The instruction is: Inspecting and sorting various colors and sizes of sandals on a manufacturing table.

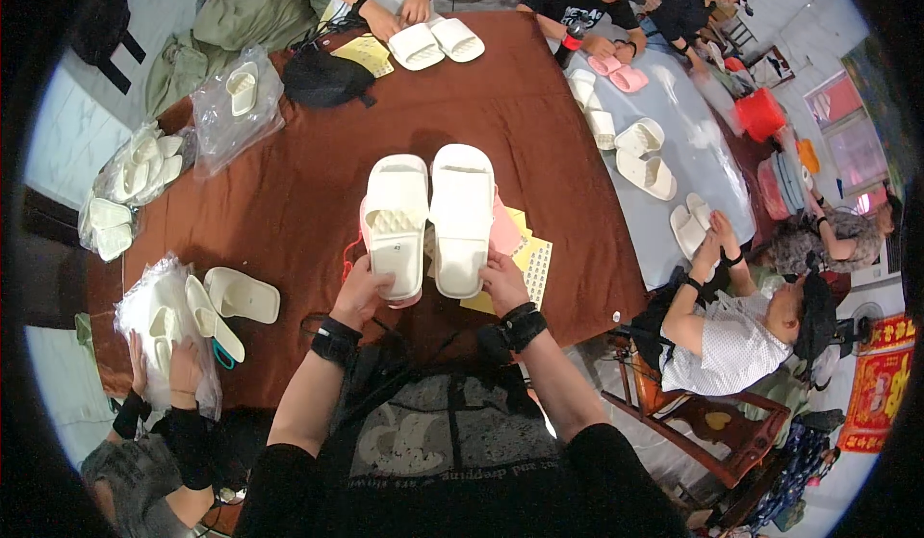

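We sit at a wide brown bench [289, 201] shared with other people handling pale slippers. In front of us, two white slippers lie side by side over the bench, heels toward us. Our left hand [361, 291] grips the heel of the left slipper [396, 222]; our right hand [503, 283] grips the heel of the right slipper [462, 216]. Under them lie a pink sheet [504, 231] and a yellow card [532, 267]. At far left, a co-worker's hands hold a plastic bag [154, 317] of slippers.

Bright even indoor light, soft shadows beneath raised objects, window glare at right, heavy fisheye bending, black vignetted corners
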`<state>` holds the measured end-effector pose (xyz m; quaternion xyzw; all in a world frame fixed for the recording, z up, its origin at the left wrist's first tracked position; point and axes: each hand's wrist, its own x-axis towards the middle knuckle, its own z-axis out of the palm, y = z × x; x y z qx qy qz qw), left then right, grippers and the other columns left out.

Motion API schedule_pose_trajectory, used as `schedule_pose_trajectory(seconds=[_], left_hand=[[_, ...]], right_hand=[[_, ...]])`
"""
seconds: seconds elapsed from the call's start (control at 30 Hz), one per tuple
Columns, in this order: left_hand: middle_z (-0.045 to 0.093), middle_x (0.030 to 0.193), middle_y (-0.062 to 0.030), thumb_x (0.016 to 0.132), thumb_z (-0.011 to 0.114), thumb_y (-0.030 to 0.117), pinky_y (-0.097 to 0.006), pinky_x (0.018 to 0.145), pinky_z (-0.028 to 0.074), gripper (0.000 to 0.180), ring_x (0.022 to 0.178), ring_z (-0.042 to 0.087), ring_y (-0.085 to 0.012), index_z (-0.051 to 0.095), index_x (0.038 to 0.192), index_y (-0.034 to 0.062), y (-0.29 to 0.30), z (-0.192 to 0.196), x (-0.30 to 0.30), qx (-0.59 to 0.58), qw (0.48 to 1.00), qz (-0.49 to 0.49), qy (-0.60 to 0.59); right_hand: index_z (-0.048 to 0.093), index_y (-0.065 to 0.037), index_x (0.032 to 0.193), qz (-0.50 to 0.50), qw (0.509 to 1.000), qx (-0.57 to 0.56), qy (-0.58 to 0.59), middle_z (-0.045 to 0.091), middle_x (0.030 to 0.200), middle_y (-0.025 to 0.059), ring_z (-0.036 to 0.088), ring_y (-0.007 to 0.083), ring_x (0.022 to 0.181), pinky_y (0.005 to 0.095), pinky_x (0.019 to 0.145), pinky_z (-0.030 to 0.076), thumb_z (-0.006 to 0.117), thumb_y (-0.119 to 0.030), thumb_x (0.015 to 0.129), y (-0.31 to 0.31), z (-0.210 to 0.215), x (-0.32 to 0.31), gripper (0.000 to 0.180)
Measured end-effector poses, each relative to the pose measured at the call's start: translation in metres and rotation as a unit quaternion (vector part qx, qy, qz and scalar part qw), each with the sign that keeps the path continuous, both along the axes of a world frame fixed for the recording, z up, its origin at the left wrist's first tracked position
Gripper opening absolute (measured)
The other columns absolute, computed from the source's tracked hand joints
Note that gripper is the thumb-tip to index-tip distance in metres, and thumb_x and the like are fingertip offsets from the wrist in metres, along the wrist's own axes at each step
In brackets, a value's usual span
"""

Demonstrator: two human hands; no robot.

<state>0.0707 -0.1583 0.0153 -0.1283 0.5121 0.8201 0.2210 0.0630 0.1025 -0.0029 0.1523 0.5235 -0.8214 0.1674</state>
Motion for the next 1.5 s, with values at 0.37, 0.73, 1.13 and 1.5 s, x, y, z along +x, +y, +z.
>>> schedule_pose_trajectory(seconds=[0.37,0.73,1.13,1.5], left_hand=[[0.059,0.106,-0.0143,0.072,0.048,-0.008,-0.037,0.079,0.053,0.042,0.094,0.061,-0.0247,0.049,0.115,-0.0063,0.011,-0.009,0.004,-0.115,0.991,0.023,-0.057],[0.060,0.103,-0.0135,0.073,0.046,-0.008,-0.039,0.069,0.057,0.043,0.086,0.064,-0.0257,0.049,0.116,-0.0037,0.014,-0.006,0.005,-0.115,0.992,0.007,-0.046],[0.060,0.102,-0.0135,0.077,0.047,-0.006,-0.038,0.066,0.057,0.042,0.086,0.064,-0.0258,0.046,0.119,-0.0021,0.007,-0.023,0.005,-0.099,0.994,-0.009,-0.037],[0.060,0.103,-0.0137,0.075,0.051,-0.005,-0.035,0.073,0.054,0.040,0.087,0.062,-0.0233,0.050,0.115,-0.0057,0.013,-0.011,0.006,-0.086,0.994,0.019,-0.064]], right_hand=[[0.050,-0.001,0.109,-0.070,0.968,0.239,0.024,0.060,0.094,0.0059,0.057,0.0127,0.081,0.0240,0.065,0.047,0.053,0.001,0.079,0.055,-0.014,0.034,0.030],[0.056,-0.002,0.100,-0.047,0.842,0.515,0.155,0.061,0.083,0.0089,0.059,0.0198,0.078,0.0301,0.072,0.047,0.054,0.003,0.077,0.060,-0.041,0.070,0.024],[0.055,-0.005,0.102,0.001,0.736,0.626,0.257,0.059,0.097,0.0165,0.052,0.0360,0.091,0.0424,0.081,0.041,0.050,0.002,0.077,0.051,-0.032,0.073,0.027],[0.057,-0.007,0.102,0.028,0.730,0.647,0.219,0.060,0.099,0.0124,0.052,0.0335,0.091,0.0397,0.081,0.043,0.051,-0.003,0.081,0.052,-0.029,0.073,0.022]])
